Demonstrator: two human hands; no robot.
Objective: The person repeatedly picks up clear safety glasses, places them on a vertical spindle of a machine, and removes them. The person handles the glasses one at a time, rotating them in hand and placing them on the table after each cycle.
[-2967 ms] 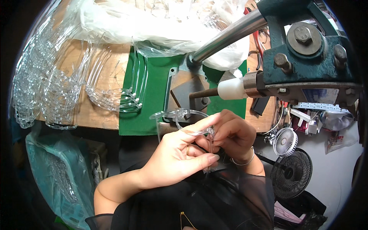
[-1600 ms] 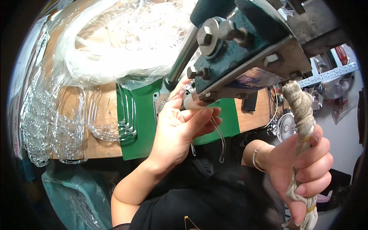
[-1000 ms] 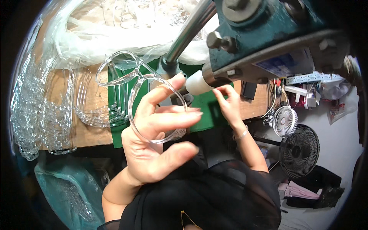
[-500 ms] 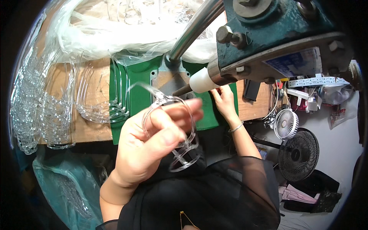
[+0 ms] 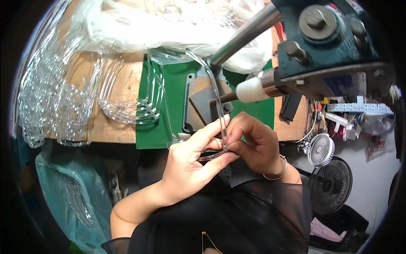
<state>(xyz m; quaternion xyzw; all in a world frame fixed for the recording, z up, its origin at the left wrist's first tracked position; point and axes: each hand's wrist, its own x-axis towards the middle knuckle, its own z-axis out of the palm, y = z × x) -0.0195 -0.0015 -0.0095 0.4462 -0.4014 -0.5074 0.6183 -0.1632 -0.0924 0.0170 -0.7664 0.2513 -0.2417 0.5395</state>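
Clear plastic eyeglasses [image 5: 203,158] are held between my two hands in front of the bench press. My left hand [image 5: 182,169] is closed around the lens rims, thumb below and fingers above. With fingertips and thumb, my right hand [image 5: 258,142] pinches the glasses at the hinge corner. From there one clear temple arm [image 5: 218,101] points up and away, past the press base [image 5: 192,95]. Another temple arm [image 5: 165,108] rises beyond my left hand. Whether my right fingertips also hold a small part is hidden.
The press head [image 5: 338,59] with its white collar [image 5: 248,90] overhangs at the right. Stacks of clear eyeglasses [image 5: 72,110] lie left on the wooden table. A green mat [image 5: 165,131] lies under the press. Plastic bagging [image 5: 122,34] covers the back. Fans [image 5: 330,184] stand right.
My left hand has lowered and turned the eyeglasses, so a temple arm points away. My right hand has come from beside the press to pinch the hinge corner. The view has shifted.
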